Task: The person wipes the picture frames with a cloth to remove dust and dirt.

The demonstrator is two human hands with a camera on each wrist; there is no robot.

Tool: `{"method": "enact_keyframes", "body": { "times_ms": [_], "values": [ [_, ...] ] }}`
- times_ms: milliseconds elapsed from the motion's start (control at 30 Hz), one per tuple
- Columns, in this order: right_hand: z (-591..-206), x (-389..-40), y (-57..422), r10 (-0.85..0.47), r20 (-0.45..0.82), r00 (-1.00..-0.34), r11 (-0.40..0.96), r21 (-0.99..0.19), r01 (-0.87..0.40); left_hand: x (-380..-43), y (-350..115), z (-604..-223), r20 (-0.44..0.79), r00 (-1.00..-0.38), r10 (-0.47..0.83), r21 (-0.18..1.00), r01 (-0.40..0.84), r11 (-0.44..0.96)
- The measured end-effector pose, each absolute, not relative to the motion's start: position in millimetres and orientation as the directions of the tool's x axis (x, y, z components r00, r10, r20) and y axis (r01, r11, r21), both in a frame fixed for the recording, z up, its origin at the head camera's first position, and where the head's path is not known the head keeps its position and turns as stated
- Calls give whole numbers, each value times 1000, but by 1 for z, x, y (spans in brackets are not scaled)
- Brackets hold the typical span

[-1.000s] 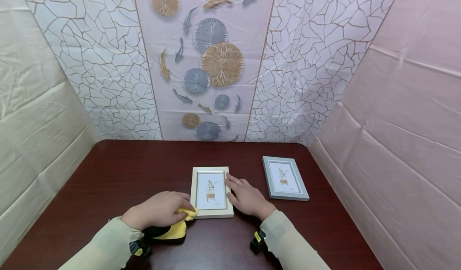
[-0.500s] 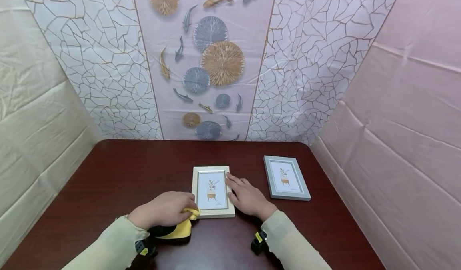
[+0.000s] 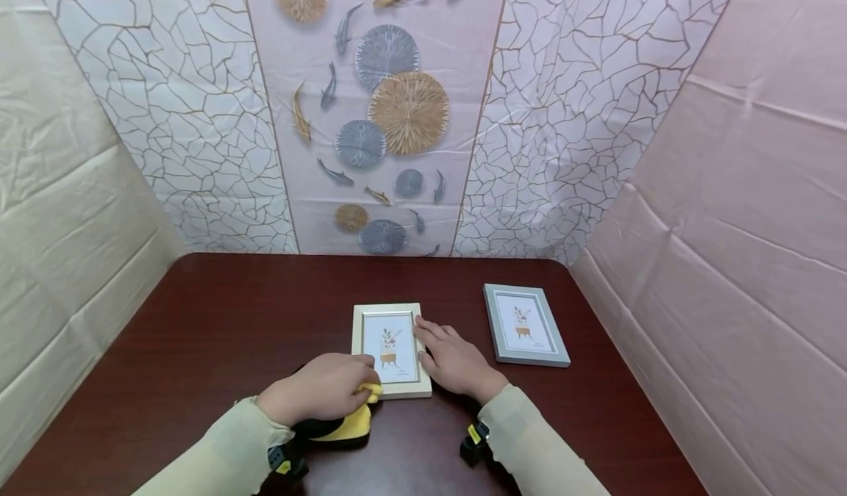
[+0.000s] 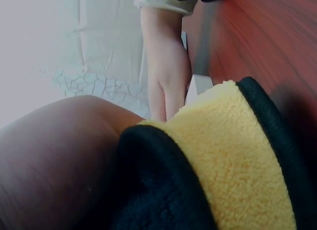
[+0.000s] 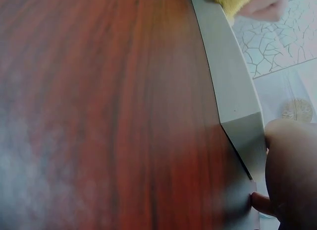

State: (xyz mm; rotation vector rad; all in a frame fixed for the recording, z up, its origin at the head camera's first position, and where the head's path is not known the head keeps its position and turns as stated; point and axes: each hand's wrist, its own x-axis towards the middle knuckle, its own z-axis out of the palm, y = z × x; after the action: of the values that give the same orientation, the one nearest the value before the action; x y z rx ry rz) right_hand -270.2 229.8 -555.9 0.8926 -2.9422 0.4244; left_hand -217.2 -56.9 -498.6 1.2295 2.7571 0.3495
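A cream picture frame (image 3: 406,390) with a potted-plant print lies flat on the dark red-brown table. My left hand (image 3: 324,387) grips a yellow cloth with black edging (image 3: 354,426) and holds it on the frame's lower left part. In the left wrist view the cloth (image 4: 233,160) bunches below the hand, its yellow fleece side showing. Against the frame's right edge rests my right hand (image 3: 456,360), fingers extended onto the border. The right wrist view shows the side of the frame (image 5: 225,66) along the tabletop, with part of the right hand (image 5: 294,165) beside it.
A grey-blue picture frame (image 3: 526,327) with a similar print lies to the right, apart from both hands. Beyond the far edge of the table (image 3: 265,290) hangs a patterned curtain (image 3: 384,187), with plain cloth walls on either side.
My left hand has slid to the right with the cloth, along the lower border of the cream frame. The right hand has stayed in place on the right edge.
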Motion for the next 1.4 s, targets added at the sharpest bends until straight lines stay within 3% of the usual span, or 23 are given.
{"method": "enact_keyframes", "body": {
  "times_ms": [400,933,1233,1400],
  "values": [
    [-557,-271,230,-548,123,-828,787,-259,-560,-217,-9,-500,7,-679,734,220,717,661],
    [-557,-269,228,-538,130,-833,789,-272,-551,-210,15,-503,51,-697,716,174,712,680],
    [-556,-266,224,-529,98,-843,814,-224,-537,-209,6,-513,33,-719,694,239,680,694],
    [-543,-255,225,-493,106,-864,841,-198,-504,-205,-2,-514,-20,-758,652,354,604,714]
  ]
}}
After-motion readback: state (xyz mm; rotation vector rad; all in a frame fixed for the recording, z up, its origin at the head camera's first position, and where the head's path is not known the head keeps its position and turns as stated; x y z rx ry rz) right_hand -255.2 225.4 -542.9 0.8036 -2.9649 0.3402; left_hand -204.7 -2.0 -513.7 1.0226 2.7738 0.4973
